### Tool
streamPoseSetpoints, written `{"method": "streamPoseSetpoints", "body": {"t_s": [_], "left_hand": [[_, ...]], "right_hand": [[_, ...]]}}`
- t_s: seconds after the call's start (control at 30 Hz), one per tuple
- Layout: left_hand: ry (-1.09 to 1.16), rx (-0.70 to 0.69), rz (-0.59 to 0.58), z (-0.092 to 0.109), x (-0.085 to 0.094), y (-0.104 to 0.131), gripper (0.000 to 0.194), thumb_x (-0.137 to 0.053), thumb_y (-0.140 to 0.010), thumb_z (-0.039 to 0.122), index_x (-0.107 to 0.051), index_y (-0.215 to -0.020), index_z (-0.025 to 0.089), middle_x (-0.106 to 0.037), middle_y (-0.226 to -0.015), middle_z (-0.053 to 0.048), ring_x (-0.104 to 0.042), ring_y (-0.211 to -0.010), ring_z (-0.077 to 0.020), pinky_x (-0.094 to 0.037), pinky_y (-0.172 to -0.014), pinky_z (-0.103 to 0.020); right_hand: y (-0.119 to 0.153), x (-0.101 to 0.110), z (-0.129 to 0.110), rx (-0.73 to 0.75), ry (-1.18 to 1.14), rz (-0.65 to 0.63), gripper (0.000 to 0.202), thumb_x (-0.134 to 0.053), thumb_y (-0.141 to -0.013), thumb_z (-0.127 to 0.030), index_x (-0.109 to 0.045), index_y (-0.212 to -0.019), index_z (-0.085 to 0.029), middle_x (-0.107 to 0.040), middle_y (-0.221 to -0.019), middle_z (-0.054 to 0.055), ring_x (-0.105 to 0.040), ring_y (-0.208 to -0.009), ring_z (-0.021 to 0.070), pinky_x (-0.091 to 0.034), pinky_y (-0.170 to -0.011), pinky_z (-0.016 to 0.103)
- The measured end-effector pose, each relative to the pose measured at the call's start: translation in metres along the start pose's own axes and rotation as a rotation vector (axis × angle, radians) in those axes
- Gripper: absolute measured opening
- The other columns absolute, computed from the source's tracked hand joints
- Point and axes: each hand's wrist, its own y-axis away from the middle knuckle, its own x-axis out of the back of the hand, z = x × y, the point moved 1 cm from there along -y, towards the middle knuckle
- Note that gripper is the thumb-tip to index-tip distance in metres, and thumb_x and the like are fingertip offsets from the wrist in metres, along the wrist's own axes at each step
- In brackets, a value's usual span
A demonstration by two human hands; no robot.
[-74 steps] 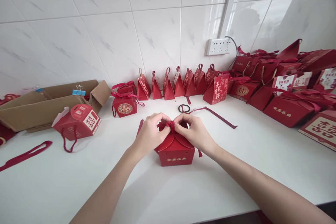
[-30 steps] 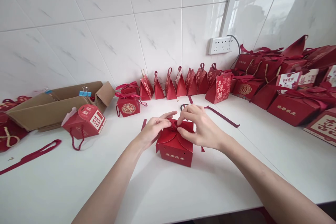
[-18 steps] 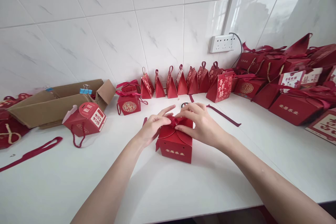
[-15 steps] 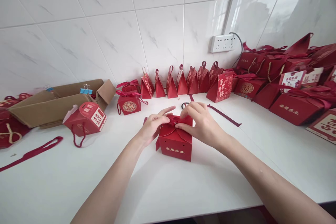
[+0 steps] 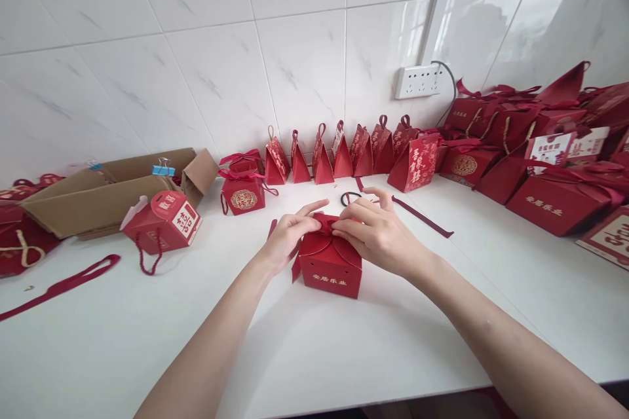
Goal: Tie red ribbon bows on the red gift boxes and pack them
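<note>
In front of me on the white table stands a small red gift box (image 5: 330, 275) with gold characters on its near side and curved flaps folded over its top. A red ribbon (image 5: 325, 226) is gathered in a knot or bow at the centre of the lid, and one end hangs down at the box's left. My left hand (image 5: 289, 236) pinches the ribbon from the left, its index finger stretched out. From the right, my right hand (image 5: 373, 229) grips the ribbon between thumb and fingers, partly hiding the lid.
Behind stands a row of red triangular boxes (image 5: 323, 167). To the left are a cardboard tray (image 5: 98, 203), a red box with rope handles (image 5: 162, 226) and a loose ribbon (image 5: 78, 281). Many red gift boxes (image 5: 540, 203) are piled right. A black ring (image 5: 350, 198) lies beyond my hands.
My right hand's fingers have shifted over the ribbon, turning slightly and hiding more of the lid's right side. My left hand and the box stay nearly in place.
</note>
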Motion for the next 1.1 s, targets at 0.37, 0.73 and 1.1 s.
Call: {"method": "streamPoseSetpoints", "body": {"t_s": [0.37,0.73,1.1], "left_hand": [[-0.635,-0.23,0.045,0.019,0.005,0.009,0.022,-0.049,-0.074,0.021,-0.062,-0.056,0.019,-0.053,-0.127,-0.002,-0.047,-0.117,-0.0275,-0.033,-0.101,-0.043],[-0.8,-0.281,-0.014,0.021,0.005,0.013,0.014,-0.05,-0.073,0.025,-0.047,-0.061,0.019,-0.054,-0.116,-0.004,-0.045,-0.113,-0.0258,-0.028,-0.102,-0.047],[-0.863,-0.349,-0.023,0.03,0.011,0.015,0.019,-0.057,-0.079,0.036,-0.054,-0.07,0.02,-0.056,-0.09,-0.003,-0.052,-0.092,-0.0197,-0.039,-0.088,-0.035]], "right_hand": [[-0.001,0.017,0.003,-0.066,-0.158,-0.118,0.021,-0.049,-0.085,-0.014,-0.059,-0.066,-0.016,-0.055,-0.069,0.002,-0.044,-0.061,0.0111,-0.03,-0.07,0.032],[-0.007,0.026,0.002,-0.266,-0.32,-0.389,0.02,-0.047,-0.079,-0.018,-0.043,-0.06,-0.018,-0.046,-0.059,-0.003,-0.034,-0.053,0.0091,-0.03,-0.071,0.032],[-0.007,0.027,0.002,-0.537,-0.457,-0.56,0.024,-0.062,-0.076,-0.036,-0.047,-0.065,-0.02,-0.046,-0.052,-0.006,-0.041,-0.047,0.0093,-0.03,-0.047,0.022]]}}
